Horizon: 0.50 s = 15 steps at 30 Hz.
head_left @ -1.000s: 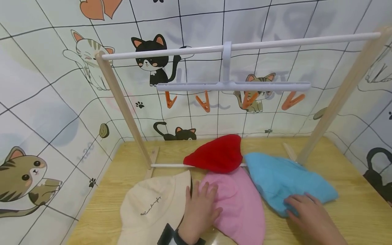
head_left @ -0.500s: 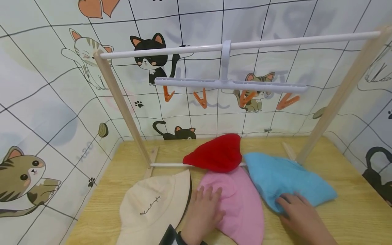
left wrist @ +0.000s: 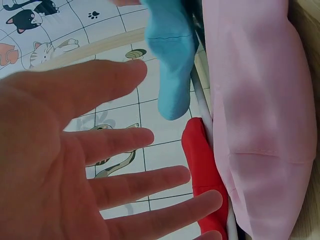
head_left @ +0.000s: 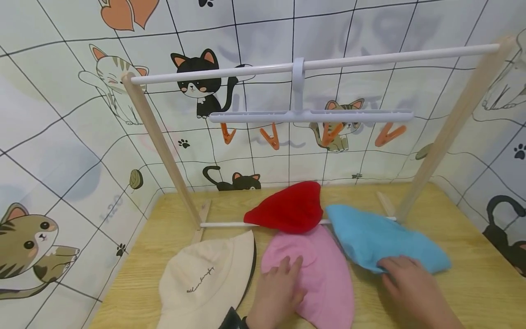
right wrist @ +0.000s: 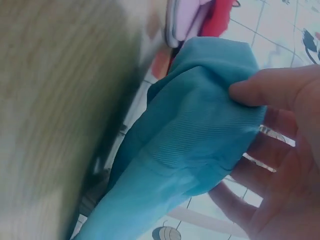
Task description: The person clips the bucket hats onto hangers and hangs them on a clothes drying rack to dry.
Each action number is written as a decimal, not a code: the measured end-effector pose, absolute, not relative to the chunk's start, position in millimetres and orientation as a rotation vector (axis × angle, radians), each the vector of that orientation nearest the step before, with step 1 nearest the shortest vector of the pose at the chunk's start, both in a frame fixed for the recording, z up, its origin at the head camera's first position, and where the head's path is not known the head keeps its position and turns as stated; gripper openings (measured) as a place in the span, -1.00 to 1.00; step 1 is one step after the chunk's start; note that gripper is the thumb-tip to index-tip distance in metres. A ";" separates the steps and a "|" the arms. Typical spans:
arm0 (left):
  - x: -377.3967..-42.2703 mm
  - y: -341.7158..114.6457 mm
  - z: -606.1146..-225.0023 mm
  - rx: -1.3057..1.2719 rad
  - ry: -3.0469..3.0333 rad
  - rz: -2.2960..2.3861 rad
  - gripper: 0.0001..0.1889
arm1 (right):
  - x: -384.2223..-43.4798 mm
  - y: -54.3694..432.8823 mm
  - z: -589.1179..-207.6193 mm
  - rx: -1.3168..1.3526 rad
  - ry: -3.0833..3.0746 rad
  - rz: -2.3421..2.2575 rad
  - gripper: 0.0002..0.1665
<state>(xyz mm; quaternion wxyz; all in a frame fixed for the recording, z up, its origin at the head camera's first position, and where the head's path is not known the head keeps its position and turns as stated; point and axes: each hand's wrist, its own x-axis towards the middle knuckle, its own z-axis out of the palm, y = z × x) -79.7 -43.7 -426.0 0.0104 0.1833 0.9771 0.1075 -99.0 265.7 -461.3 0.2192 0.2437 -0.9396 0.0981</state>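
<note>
Since a second ago, the left hand (head_left: 273,297) has shifted rightward, from between the cream hat (head_left: 201,278) and the pink hat (head_left: 324,283) to over the near left part of the pink one. Also raised since then is the near edge of the blue hat (head_left: 382,237), which the right hand (head_left: 415,292) has hold of.

Taking the pink hat as the landmark, the blue hat is just to its right, tilted, that near edge up off the counter (head_left: 127,292); whether its far side rests there is hard to tell. The right hand's grip pinches the edge, thumb on one face and fingers behind. The left hand's grip is slack, fingers straight and spread, with nothing held; I cannot tell whether it touches the pink hat.

Left of the pink hat lies the cream hat; at its far end is the red hat (head_left: 289,208), across the lower bar (head_left: 226,224) of the wooden rack (head_left: 160,146). Above and behind it, a hanger (head_left: 337,116) carries orange clips (head_left: 275,141), none holding anything.

Judging by this, the work is at an early stage: only the blue hat is in a grip, partly lifted and not yet plainly clear of the counter, while the other three lie unheld.
</note>
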 end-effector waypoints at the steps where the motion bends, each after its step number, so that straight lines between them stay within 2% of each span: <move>1: -79.5 -43.7 -426.3 0.577 3.055 0.336 -0.35 | -99.9 266.7 -459.7 0.673 -2.580 0.285 -0.64; 5: -78.0 -43.1 -426.4 0.597 3.066 0.340 -0.36 | -102.1 270.7 -450.5 0.652 -2.501 0.361 -0.63; 10: -73.7 -40.9 -424.6 0.671 3.049 0.456 -0.40 | -105.2 273.7 -435.7 0.560 -2.370 0.454 -0.75; 15: -68.9 -37.8 -422.3 0.755 3.073 0.496 -0.43 | -113.2 275.9 -418.6 0.474 -2.289 0.526 -0.72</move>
